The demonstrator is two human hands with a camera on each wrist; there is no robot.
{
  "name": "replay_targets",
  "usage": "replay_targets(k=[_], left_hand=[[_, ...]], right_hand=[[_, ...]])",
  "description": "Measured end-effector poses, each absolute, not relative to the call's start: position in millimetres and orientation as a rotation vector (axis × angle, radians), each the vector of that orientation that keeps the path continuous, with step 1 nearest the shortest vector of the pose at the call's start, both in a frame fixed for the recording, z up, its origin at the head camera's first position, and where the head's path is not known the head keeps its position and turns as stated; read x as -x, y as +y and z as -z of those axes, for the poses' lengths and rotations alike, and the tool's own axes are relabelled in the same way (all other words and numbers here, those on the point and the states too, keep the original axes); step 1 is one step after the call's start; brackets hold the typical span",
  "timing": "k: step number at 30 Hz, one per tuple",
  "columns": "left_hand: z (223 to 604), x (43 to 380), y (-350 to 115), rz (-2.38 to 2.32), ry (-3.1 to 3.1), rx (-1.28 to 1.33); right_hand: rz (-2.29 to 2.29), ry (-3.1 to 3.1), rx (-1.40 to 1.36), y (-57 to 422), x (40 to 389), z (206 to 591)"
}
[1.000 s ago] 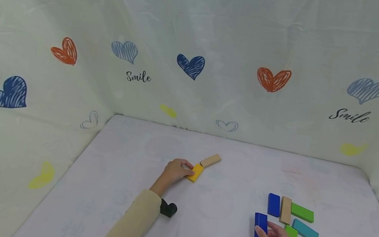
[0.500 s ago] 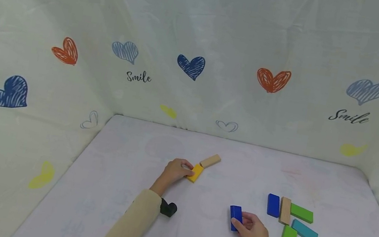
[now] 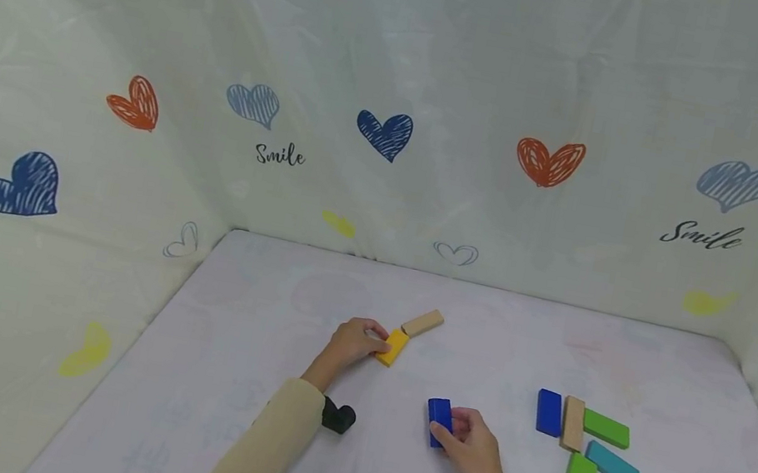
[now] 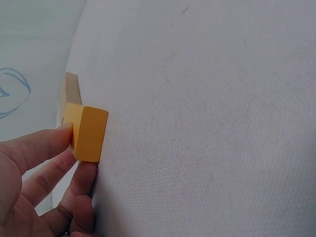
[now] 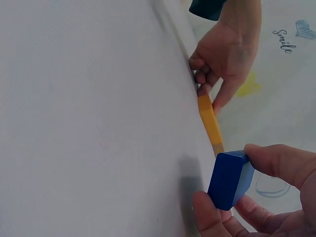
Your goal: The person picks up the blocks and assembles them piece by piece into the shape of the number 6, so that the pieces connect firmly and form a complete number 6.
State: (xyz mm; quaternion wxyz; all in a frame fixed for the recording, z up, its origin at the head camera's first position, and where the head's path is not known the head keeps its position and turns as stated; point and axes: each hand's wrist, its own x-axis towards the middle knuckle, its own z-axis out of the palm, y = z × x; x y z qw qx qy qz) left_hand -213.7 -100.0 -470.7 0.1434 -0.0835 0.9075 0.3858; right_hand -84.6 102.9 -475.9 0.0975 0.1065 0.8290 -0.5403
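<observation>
My left hand [image 3: 354, 342] pinches a yellow block [image 3: 393, 348] that lies flat on the table. The far end of that block meets the end of a plain wooden block [image 3: 423, 323], set at an angle to it. In the left wrist view the thumb presses one side of the yellow block [image 4: 89, 132], with fingers on the other. My right hand [image 3: 474, 452] holds a blue block [image 3: 438, 423] between thumb and fingers, to the right of and nearer than the yellow one. The right wrist view shows this blue block [image 5: 227, 180] apart from the tabletop, its shadow beside it.
On the right lie a second blue block [image 3: 549, 412], another wooden block [image 3: 573, 423], two green blocks [image 3: 606, 428] and a teal block [image 3: 612, 466]. A black wrist mount [image 3: 338, 416] sits at the left cuff. Printed cloth walls surround the white table [image 3: 204, 409].
My right hand has carried the blue block leftward from the group on the right, uncovering the nearer green block. The left hand and yellow block have stayed in place.
</observation>
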Motion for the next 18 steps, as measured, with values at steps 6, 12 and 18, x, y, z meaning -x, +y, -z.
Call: replay_targets(k=[6,12,18], left_hand=[[471,214,-100,-1.112,2.605,0.251],[473,213,-100,-1.112,2.600,0.262],[473,214,-100,-1.098,2.607,0.260]], right_hand=[[1.594,2.472,-0.276,89,90,476],[1.611,2.476,-0.217,76,95,477],[1.638,2.467,-0.199,64,100,477]])
